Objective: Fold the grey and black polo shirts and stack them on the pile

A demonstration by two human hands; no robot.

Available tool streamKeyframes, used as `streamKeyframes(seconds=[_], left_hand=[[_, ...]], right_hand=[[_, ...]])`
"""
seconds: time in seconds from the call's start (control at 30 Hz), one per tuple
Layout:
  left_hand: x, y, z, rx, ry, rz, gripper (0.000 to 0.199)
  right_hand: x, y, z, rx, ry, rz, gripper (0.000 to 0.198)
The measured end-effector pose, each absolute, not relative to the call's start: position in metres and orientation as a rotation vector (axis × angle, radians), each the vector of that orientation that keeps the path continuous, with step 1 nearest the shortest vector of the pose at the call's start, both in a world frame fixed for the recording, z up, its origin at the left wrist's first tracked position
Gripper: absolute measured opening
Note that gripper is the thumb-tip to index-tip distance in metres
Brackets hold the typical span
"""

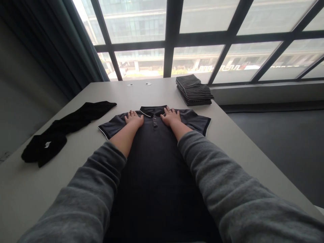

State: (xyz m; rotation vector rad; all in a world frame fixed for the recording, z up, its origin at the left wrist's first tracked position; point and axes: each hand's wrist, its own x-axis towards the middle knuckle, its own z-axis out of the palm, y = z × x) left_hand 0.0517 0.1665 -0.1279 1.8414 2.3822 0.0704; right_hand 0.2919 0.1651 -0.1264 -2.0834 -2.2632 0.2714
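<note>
A dark polo shirt [158, 162] lies spread front side up on the white table, its collar at the far end and its short sleeves out to both sides. White piping edges the collar and sleeve hems, and a short button placket runs down from the neck. My left hand [134, 118] rests flat on the shirt's left shoulder, fingers spread. On the other side of the collar, my right hand [171, 116] presses flat near the right shoulder, its fingers also apart. The lower part of the shirt is in shadow between my forearms.
Folded striped dark clothing [194, 89] is stacked at the table's far right corner. Along the left side lie a crumpled black garment [78, 116] and a black cap-like item [45, 146] with a white mark. The table [235, 162] ends before a window; a dark curtain [58, 40] hangs left.
</note>
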Motion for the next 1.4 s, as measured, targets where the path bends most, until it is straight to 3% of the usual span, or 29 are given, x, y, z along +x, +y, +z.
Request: streamKeyframes(seconds=[0.3, 0.5, 0.6, 0.77, 0.83, 1.17, 1.4], left_hand=[[-0.089, 0.088, -0.118, 1.744, 2.507, 0.041, 0.076], [-0.118, 0.054, -0.111, 1.582, 2.702, 0.149, 0.078], [-0.121, 0.055, -0.104, 1.493, 2.762, 0.218, 0.076], [-0.127, 0.063, -0.094, 1.422, 2.687, 0.330, 0.038], [-0.127, 0.065, -0.091, 1.438, 2.654, 0.398, 0.031], [-0.091, 0.077, -0.050, 1.561, 2.655, 0.596, 0.043], [-0.006, 0.066, -0.046, 2.134, 2.391, 0.276, 0.040]], right_hand=[[0.291, 0.167, -0.130, -2.072, -2.263, 0.246, 0.081], [0.291, 0.164, -0.128, -2.082, -2.260, 0.229, 0.081], [0.291, 0.162, -0.127, -2.078, -2.259, 0.213, 0.081], [0.291, 0.161, -0.126, -2.081, -2.263, 0.208, 0.081], [0.290, 0.161, -0.126, -2.078, -2.260, 0.211, 0.081], [0.290, 0.158, -0.124, -2.057, -2.252, 0.218, 0.080], [0.290, 0.157, -0.123, -2.059, -2.242, 0.214, 0.079]])
